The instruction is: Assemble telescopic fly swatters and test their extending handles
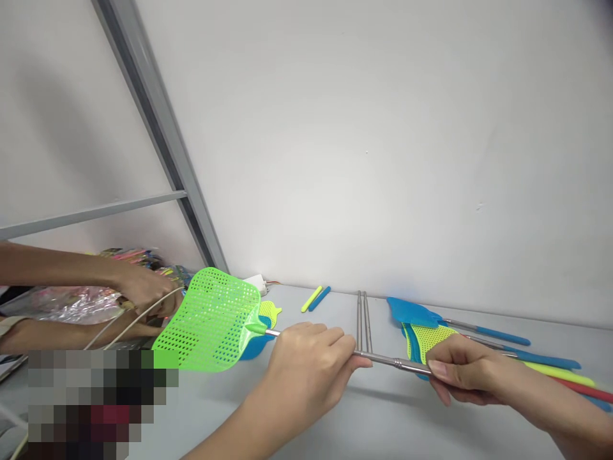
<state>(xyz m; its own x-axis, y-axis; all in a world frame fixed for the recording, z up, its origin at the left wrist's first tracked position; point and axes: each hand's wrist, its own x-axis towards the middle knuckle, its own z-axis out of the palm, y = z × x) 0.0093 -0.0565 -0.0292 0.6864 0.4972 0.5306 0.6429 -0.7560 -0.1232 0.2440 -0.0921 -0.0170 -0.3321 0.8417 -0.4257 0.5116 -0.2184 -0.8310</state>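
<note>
Grey table (pixel 373 421): against the wall (pixel 335 160).
Green swatter (pixel 215 319): held above it.
Left hand (pixel 313 358): gripping the shaft (pixel 383 359).
Right hand (pixel 464 370): pinching it farther from the head.
Loose rods (pixel 359 322): we judge a jerk could bend the shaft or scatter these.

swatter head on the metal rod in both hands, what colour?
The swatter head is bright green and perforated; seen in the head view.

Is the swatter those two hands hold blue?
No, the swatter in the left hand and right hand is bright green.
</note>
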